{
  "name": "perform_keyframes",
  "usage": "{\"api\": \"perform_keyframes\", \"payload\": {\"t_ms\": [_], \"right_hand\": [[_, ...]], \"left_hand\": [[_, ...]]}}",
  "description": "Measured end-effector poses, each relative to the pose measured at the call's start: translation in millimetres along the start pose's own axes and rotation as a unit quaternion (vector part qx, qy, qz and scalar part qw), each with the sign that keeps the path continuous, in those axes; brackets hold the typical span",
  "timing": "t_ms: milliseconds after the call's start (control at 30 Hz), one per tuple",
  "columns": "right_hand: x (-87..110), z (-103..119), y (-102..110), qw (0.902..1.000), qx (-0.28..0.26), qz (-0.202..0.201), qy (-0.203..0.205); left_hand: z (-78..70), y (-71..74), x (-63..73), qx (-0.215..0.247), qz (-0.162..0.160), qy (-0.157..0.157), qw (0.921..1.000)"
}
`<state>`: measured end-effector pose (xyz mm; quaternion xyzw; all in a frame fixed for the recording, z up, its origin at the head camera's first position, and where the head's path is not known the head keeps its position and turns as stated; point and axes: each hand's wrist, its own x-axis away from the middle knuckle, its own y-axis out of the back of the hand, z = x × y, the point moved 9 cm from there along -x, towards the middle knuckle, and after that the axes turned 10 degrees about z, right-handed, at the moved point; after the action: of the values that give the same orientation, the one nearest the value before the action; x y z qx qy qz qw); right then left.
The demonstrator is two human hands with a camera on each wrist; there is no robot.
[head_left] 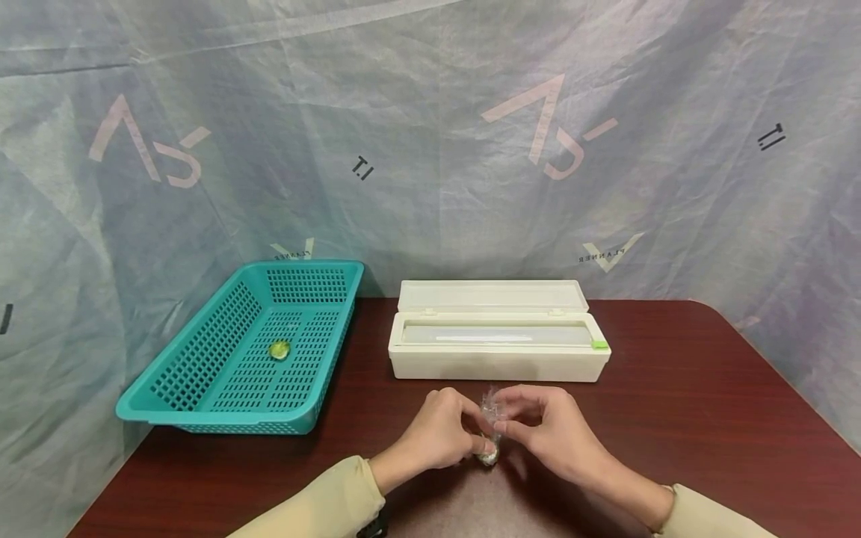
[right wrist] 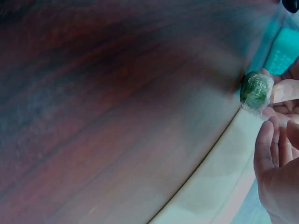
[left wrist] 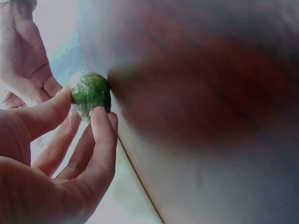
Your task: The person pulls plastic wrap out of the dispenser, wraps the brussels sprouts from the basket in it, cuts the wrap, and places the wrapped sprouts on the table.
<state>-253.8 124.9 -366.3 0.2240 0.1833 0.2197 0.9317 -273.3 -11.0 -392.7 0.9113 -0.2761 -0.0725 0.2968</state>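
Observation:
In the left wrist view, a small round green fruit (left wrist: 95,92), like a lime, is wrapped in clear plastic film. My left hand (head_left: 439,432) pinches it between thumb and fingertips, low over the table in front of me. The loose gathered end of the cling film (head_left: 492,407) rises above the fruit, and my right hand (head_left: 553,432) pinches it between thumb and fingers. From the right wrist, the film-covered green fruit (right wrist: 255,91) shows shiny wrinkles. The left fingers partly cover the fruit in the head view.
A white cling film dispenser box (head_left: 498,366) stands behind the hands, its lid raised and the roll visible. To the left, a teal perforated basket (head_left: 312,403) contains one small yellow-green item (head_left: 279,350). The dark red-brown table (head_left: 699,403) meets a grey sheet (head_left: 430,149).

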Motion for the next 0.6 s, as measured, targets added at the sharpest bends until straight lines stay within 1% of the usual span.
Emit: {"api": "perform_keyframes", "payload": {"t_ms": [200,300,467,533,600], "right_hand": [[-0.6,3.1,-2.3,0.9997,0.020,0.008,0.008],[-1.9,3.0,-0.7,0.9996,0.025,0.006,0.009],[-5.1,-1.0,2.9,1.0000,0.008,0.000,0.001],[-6.3,-3.0,3.7,1.0000,-0.001,-0.002,-0.005],[-7.5,-3.1,3.8,1.0000,-0.002,-0.002,-0.003]], "left_hand": [[-1.0,2.5,1.3,0.004,-0.010,-0.005,0.9999],[-3.7,4.8,1.1,-0.001,-0.017,-0.017,0.9997],[-4.7,6.6,1.5,-0.019,-0.026,-0.022,0.9992],[-3.9,5.7,1.9,-0.026,-0.023,-0.018,0.9992],[-2.8,5.0,2.1,-0.020,-0.017,-0.013,0.9996]]}}
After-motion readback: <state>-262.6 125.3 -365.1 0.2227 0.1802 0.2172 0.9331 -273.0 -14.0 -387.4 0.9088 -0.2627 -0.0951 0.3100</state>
